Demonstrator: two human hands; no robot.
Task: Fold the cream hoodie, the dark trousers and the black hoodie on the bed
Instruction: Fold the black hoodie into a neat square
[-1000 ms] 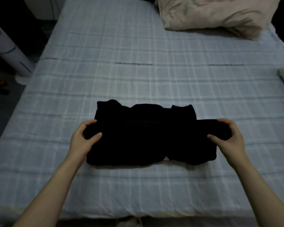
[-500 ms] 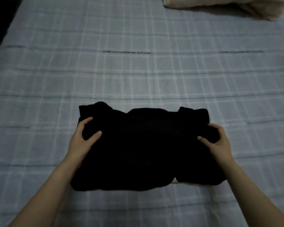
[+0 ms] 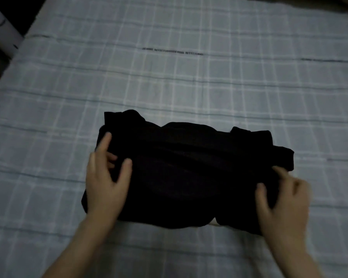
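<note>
My left hand [image 3: 107, 177] pinches the left end of the folded black fabric hoodie [image 3: 189, 173], which lies on the pale checked bed [image 3: 189, 87], likely to square that edge. At its right end my blurred right hand [image 3: 283, 201] curls round the cloth, probably to tuck it in.

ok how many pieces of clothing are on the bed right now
1: a black garment lies on the bed, gripped at its ends by the left hand and right hand. Others may be out of frame or beneath it.

Black hoodie [image 3: 189, 167] (folded) on checked bed [image 3: 189, 87].
</note>
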